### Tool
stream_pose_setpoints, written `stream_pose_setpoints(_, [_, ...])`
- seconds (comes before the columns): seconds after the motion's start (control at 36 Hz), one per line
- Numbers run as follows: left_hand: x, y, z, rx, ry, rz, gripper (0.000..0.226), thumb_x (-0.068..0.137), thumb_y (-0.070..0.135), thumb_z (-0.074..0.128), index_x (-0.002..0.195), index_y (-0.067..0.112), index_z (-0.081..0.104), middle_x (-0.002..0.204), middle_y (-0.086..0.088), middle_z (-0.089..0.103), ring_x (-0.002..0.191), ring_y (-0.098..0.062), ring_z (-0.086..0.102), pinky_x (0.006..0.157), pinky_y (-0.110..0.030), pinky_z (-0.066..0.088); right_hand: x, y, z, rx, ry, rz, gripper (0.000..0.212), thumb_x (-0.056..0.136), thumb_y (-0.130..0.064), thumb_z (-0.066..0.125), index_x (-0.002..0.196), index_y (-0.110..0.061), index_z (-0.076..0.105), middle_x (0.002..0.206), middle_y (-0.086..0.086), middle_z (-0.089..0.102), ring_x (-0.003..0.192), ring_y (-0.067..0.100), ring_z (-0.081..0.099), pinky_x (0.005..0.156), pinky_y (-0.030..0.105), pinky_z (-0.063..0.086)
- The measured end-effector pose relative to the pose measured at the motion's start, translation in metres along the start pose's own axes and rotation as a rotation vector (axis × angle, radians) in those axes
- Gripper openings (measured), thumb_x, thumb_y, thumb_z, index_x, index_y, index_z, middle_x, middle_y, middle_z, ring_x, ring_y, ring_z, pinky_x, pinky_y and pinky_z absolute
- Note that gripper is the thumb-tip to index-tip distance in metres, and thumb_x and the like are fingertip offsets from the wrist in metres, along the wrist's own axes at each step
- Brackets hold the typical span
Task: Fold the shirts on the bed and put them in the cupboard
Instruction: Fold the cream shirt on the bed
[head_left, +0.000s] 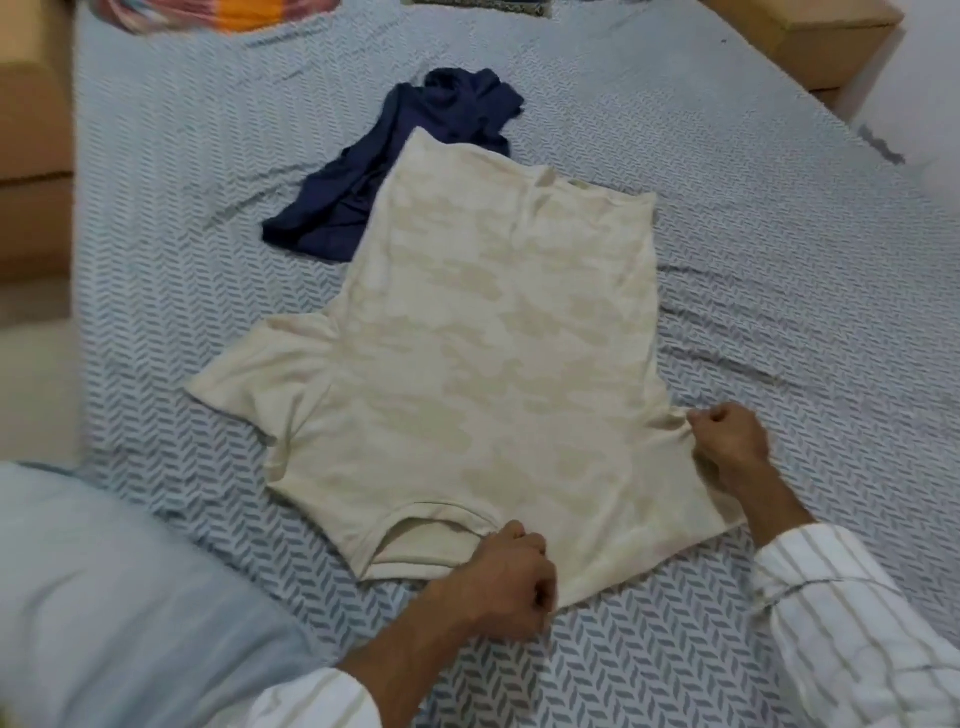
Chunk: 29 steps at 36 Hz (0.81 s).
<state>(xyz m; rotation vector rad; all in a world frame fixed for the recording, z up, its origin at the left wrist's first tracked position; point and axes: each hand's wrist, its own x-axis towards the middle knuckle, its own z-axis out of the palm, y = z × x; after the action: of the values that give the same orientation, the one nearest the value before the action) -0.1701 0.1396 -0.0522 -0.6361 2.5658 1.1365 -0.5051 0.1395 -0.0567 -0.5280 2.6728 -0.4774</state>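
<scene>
A cream shirt with a faint camouflage print (483, 364) lies flat on the bed, its collar toward me and its hem far away. Its left sleeve is spread out; its right side lies folded in. My left hand (511, 584) is closed on the shoulder fabric just right of the collar. My right hand (730, 441) pinches the shirt's right edge at the sleeve. A crumpled dark blue shirt (400, 161) lies beyond it, partly under the cream shirt's hem.
The bed (779, 260) has a blue-grey herringbone sheet. A colourful striped cloth (218, 15) lies at the far left end. Wooden bed frame parts (810, 36) show at the far right and a wooden piece (31, 171) at the left. No cupboard is in view.
</scene>
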Motion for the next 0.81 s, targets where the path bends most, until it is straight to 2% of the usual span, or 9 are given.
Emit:
stream_pose_setpoints(0.08, [-0.015,-0.008,-0.020,-0.400,0.082,-0.108,0.027,0.085,0.031,0.072,0.111,0.022,0.074,0.108,0.005,0.072,0.091,-0.006,0.062,0.076,-0.017,0.048,-0.006,-0.016,-0.008,-0.192,0.003,0.052,0.036,0.089,-0.035,0.072,0.110,-0.006,0.068,0.122,0.024,0.065,0.118,0.042,0.058,0.102,0.054,0.042])
stream_pose_setpoints(0.14, [-0.032,-0.028,-0.038,-0.588,0.255,-0.207,0.026,0.084,0.032,0.077,0.109,0.026,0.074,0.104,0.009,0.074,0.089,0.000,0.068,0.081,-0.021,0.057,-0.022,-0.040,-0.004,-0.323,0.055,0.072,0.060,0.083,-0.035,0.077,0.131,-0.006,0.057,0.140,0.023,0.052,0.133,0.041,0.044,0.108,0.063,0.031])
stream_pose_setpoints(0.19, [-0.049,-0.054,-0.055,-0.623,0.479,-0.294,0.019,0.086,0.024,0.076,0.106,0.025,0.074,0.097,0.009,0.075,0.085,0.000,0.068,0.083,-0.025,0.057,-0.047,-0.068,0.007,-0.368,0.148,-0.073,0.062,0.087,-0.031,0.071,0.139,-0.006,0.049,0.144,0.024,0.044,0.136,0.041,0.038,0.108,0.063,0.030])
stream_pose_setpoints(0.28, [-0.075,-0.095,-0.087,-0.634,0.827,-0.498,0.019,0.088,0.013,0.073,0.104,0.021,0.072,0.098,0.006,0.073,0.087,-0.006,0.067,0.083,-0.027,0.055,-0.088,-0.108,0.044,-0.258,0.198,-0.415,0.045,0.088,-0.023,0.068,0.130,-0.009,0.058,0.133,0.023,0.053,0.127,0.043,0.045,0.102,0.055,0.037])
stream_pose_setpoints(0.36, [-0.099,-0.148,-0.112,-0.536,1.024,-0.785,0.029,0.086,0.016,0.075,0.114,0.015,0.068,0.107,-0.002,0.065,0.099,-0.020,0.062,0.090,-0.030,0.050,-0.129,-0.155,0.091,-0.107,-0.018,-0.659,0.032,0.089,-0.019,0.069,0.120,-0.012,0.067,0.120,0.016,0.062,0.115,0.041,0.055,0.098,0.047,0.044])
stream_pose_setpoints(0.47, [-0.125,-0.196,-0.130,-0.569,1.099,-1.122,0.055,0.076,0.035,0.082,0.120,0.015,0.058,0.121,-0.015,0.059,0.114,-0.037,0.057,0.095,-0.049,0.052,-0.171,-0.222,0.134,-0.051,-0.301,-0.811,0.028,0.090,-0.021,0.067,0.118,-0.016,0.069,0.110,0.006,0.068,0.099,0.026,0.065,0.088,0.030,0.045])
stream_pose_setpoints(0.56, [-0.136,-0.207,-0.140,-0.872,1.150,-1.105,0.059,0.076,0.035,0.087,0.119,0.010,0.057,0.112,-0.005,0.065,0.100,-0.027,0.063,0.089,-0.039,0.054,-0.188,-0.270,0.153,-0.039,-0.375,-0.866,0.022,0.091,-0.021,0.064,0.112,-0.019,0.071,0.104,0.002,0.072,0.094,0.021,0.067,0.081,0.026,0.043])
stream_pose_setpoints(0.64, [-0.137,-0.220,-0.144,-1.198,1.163,-1.044,0.041,0.072,0.027,0.091,0.100,0.004,0.073,0.094,-0.010,0.076,0.080,-0.027,0.071,0.079,-0.040,0.061,-0.195,-0.314,0.165,-0.042,-0.417,-0.829,0.019,0.093,-0.022,0.060,0.103,-0.017,0.074,0.103,0.002,0.075,0.093,0.022,0.067,0.079,0.029,0.047])
stream_pose_setpoints(0.81, [-0.128,-0.216,-0.156,-1.297,1.136,-0.933,0.021,0.078,0.011,0.084,0.070,0.002,0.066,0.069,-0.014,0.068,0.063,-0.022,0.059,0.061,-0.033,0.049,-0.184,-0.361,0.191,0.026,-0.557,-0.516,0.044,0.086,-0.048,0.064,0.063,-0.011,0.063,0.060,0.005,0.069,0.063,0.026,0.071,0.066,0.036,0.055])
